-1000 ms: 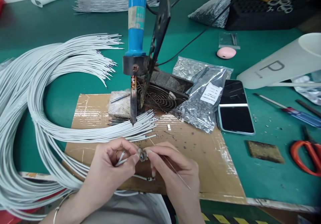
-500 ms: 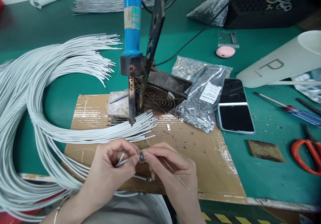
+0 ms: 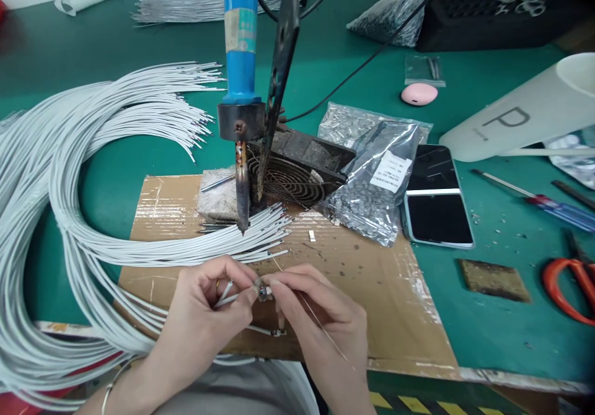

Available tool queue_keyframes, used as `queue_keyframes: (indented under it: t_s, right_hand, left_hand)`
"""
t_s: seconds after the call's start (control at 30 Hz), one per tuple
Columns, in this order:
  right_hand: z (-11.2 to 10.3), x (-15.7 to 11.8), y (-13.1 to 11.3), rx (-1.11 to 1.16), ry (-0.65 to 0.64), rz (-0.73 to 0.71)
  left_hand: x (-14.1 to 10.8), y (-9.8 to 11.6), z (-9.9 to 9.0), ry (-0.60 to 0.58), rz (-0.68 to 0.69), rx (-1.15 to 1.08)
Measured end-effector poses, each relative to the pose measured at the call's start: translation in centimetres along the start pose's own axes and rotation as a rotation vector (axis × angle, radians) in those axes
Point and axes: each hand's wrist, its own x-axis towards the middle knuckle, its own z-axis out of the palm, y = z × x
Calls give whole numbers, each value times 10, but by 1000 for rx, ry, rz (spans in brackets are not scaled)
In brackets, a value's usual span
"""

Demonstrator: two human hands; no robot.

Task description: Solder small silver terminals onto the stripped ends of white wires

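My left hand (image 3: 209, 310) pinches a white cable (image 3: 227, 299) near its end. At its fingertips is a small metallic connector (image 3: 264, 292), partly hidden by fingers. My right hand (image 3: 320, 316) is closed too, its thumb and forefinger at the connector's right side. A thin solder wire (image 3: 330, 339) passes through the right hand, slanting from upper left to lower right. Just below the fingers lies another cable end with a small connector (image 3: 277, 332). Above the hands, a blue-handled soldering iron (image 3: 242, 198) points tip down from its clamp.
Bundled white cables (image 3: 69, 204) curve along the left, their ends on a cardboard sheet (image 3: 372, 303). A black fan (image 3: 297, 173) and bags of small parts (image 3: 372, 198) sit behind. To the right are a phone (image 3: 437, 217), a screwdriver (image 3: 553, 207), scissors (image 3: 569, 285) and a cup (image 3: 520, 111).
My right fingertips have shifted slightly right from the connector, so more of it shows. The solder wire has moved slightly with that hand. My left hand keeps its hold.
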Motion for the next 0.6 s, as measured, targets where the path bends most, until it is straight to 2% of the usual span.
queue_keyframes:
  t_s: [0.1, 0.2, 0.33, 0.5, 0.6]
  right_hand:
    - [1, -4, -1, -138, 63, -73]
    - [1, -8, -4, -226, 129, -48]
    - [-3, -7, -6, -281, 118, -56]
    - [-2, -1, -7, -237, 90, -207]
    - [6, -2, -9, -169, 93, -183]
  left_hand:
    - [3, -3, 0, 15, 46, 5]
    - [5, -4, 0, 48, 71, 15]
    - [7, -2, 0, 83, 76, 14]
    - [9, -1, 1, 129, 82, 17]
    - [10, -3, 2, 143, 120, 21]
